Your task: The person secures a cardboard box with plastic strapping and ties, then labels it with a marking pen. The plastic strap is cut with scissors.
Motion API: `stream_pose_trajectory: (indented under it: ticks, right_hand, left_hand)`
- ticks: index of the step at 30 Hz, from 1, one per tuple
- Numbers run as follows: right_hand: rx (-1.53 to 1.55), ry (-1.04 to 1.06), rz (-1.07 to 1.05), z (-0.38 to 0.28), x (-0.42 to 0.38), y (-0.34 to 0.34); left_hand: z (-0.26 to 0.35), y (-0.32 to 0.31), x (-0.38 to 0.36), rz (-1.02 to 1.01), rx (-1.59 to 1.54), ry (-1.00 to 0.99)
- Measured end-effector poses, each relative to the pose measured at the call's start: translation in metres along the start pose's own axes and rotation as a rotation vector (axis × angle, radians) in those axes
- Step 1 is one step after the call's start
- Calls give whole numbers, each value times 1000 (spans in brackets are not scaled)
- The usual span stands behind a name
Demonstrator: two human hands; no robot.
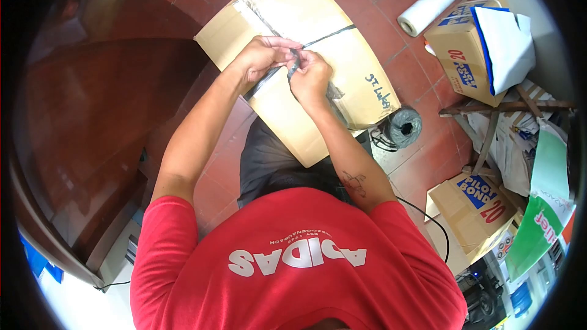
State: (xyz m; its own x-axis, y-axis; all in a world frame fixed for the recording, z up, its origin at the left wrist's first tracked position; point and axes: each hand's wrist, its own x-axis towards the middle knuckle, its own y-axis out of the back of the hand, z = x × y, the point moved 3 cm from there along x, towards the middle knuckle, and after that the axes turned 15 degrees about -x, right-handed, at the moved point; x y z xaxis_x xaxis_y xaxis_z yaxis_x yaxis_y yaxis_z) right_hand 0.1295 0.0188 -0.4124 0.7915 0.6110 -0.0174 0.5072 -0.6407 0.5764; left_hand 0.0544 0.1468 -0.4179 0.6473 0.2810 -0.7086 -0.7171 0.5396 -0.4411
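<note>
A large cardboard box [342,73] with handwriting on one side lies before me on the floor tiles. Dark plastic twine [330,36] crosses its top in more than one direction. Both hands meet over the crossing. My left hand [263,60] is closed, its fingertips pinching the twine. My right hand [310,79] is closed too, with a dark strand looped up over its fingers. The exact shape of the twine between the fingertips is hidden. A spool of dark twine [405,127] stands by the box's right corner, loose strands beside it.
At the upper right, a roll of clear wrap [433,5] lies by a printed carton [465,55]. Another carton [477,208] sits lower right, near a wooden frame [489,128] and green sheet [541,201]. Dark wooden furniture [104,104] fills the left. A black cable [441,226] runs along the floor.
</note>
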Motion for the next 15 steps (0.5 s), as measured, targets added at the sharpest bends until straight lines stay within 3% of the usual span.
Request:
stream_pose_trajectory:
  ticks: [2,9,12,14,15]
  right_hand:
    - [107,-148,-58,5,-1,1]
    - [57,-86,-8,11,-2,-6]
    - [188,-132,-64,18,0,-2]
    - [575,-416,-306,29,4,1]
    - [576,-416,-310,31,10,10]
  left_hand:
    - [3,-7,-4,-33,26,7]
    - [3,-12,-5,61,-8,4]
    - [4,-12,-5,82,-42,7]
    - [3,-9,-4,91,-58,9]
    - [2,-8,-2,92,-47,-5]
